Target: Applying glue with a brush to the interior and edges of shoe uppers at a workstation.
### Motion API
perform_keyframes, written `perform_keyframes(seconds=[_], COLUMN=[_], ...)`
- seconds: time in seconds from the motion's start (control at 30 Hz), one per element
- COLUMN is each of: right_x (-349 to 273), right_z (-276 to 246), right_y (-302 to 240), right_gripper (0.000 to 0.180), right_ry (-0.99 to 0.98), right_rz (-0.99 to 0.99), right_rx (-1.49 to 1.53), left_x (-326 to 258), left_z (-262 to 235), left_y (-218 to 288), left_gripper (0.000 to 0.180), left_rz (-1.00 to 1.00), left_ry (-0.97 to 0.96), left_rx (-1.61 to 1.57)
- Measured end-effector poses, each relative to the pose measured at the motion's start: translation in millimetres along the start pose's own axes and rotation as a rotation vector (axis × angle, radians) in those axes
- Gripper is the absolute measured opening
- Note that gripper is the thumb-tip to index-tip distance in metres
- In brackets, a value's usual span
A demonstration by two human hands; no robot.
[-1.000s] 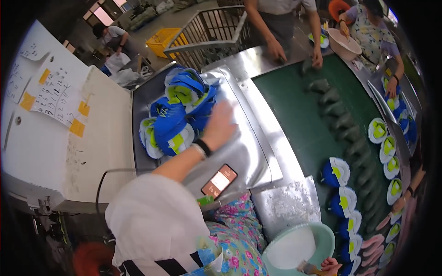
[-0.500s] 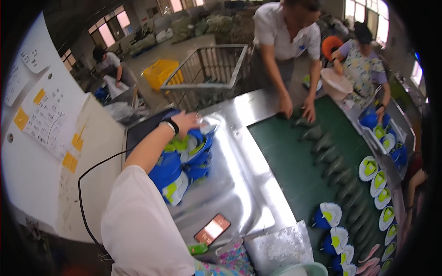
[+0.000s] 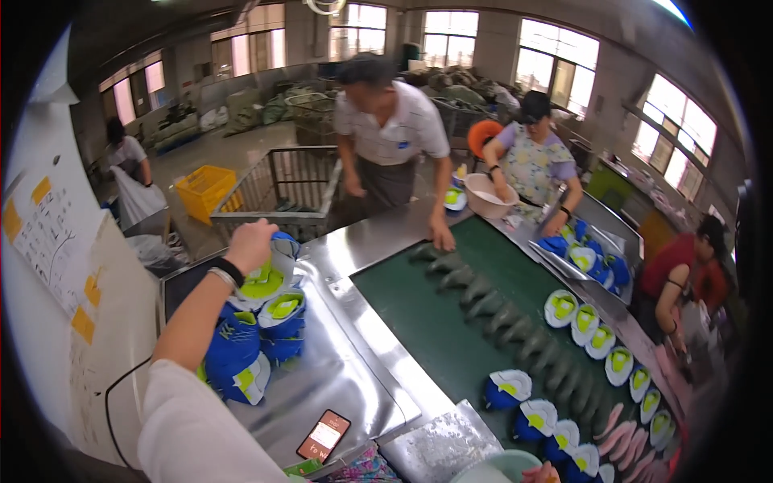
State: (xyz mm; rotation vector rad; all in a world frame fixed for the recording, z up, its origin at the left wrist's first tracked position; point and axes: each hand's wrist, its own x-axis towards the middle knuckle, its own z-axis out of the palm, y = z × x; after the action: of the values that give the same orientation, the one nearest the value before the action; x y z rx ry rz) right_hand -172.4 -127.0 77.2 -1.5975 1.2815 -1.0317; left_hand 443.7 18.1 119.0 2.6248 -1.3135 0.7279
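At the left, my left hand (image 3: 248, 244) is closed on the raised edge of a blue, white and lime shoe upper (image 3: 266, 278). That upper tops a pile of similar shoe uppers (image 3: 233, 346) on a shiny metal tray (image 3: 322, 362). What seem to be fingertips of my right hand (image 3: 541, 472) show at the bottom edge, beside a pale green bowl (image 3: 495, 467); whether they hold anything is cut off. On the green conveyor belt (image 3: 394, 298) lies a row of dark shoe lasts (image 3: 503, 322), with a row of uppers (image 3: 560, 439) nearer me.
A phone (image 3: 324, 435) lies on the tray near me. Across the belt a person (image 3: 394, 137) touches the far lasts. Another person (image 3: 535, 157) works by a pink basin (image 3: 489, 196) and a bin of uppers (image 3: 592, 253). A metal cage cart (image 3: 282, 189) stands beyond the tray.
The view has swung up and to the right. My left hand now grips an upper's edge and lifts it on the pile. The person across has drawn one hand back from the lasts.
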Motion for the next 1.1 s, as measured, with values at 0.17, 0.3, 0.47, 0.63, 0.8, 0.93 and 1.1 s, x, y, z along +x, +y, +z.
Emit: perform_keyframes(seconds=[0.17,0.3,0.47,0.63,0.8,0.93,1.1], right_x=[-25.9,-40.2,-52.4,-40.2,-24.8,-30.5,-48.1], right_z=[-4.4,6.7,27.0,76.6,158.7,222.7,291.4], right_y=[20.9,25.6,36.1,36.3,76.3,94.4,141.0], right_gripper=[0.030,0.029,0.024,0.016,0.023,0.028,0.021], right_ry=[-0.040,-0.116,-0.240,-0.336,-0.511,-0.804,-0.980], right_rz=[0.110,-0.014,-0.071,-0.238,-0.346,-0.309,-0.424], right_rx=[0.047,-0.019,-0.173,-0.188,-0.357,-0.525,-0.698], left_x=[-14.5,-86.7,-119.2,-85.4,-138.5,-191.9,-196.2], left_z=[-9.4,150.8,243.4,167.6,159.8,167.0,193.0], left_y=[67.8,134.1,218.1,228.7,208.0,208.4,221.9], left_gripper=[0.030,0.036,0.050,0.052,0.045,0.036,0.029], left_rz=[0.108,0.227,0.329,0.390,0.261,0.212,0.004], left_ry=[-0.380,-0.875,-0.905,-1.182,-1.137,-0.597,-0.281], left_rx=[-0.349,-0.458,-0.270,-0.558,-0.867,-0.808,-0.782])
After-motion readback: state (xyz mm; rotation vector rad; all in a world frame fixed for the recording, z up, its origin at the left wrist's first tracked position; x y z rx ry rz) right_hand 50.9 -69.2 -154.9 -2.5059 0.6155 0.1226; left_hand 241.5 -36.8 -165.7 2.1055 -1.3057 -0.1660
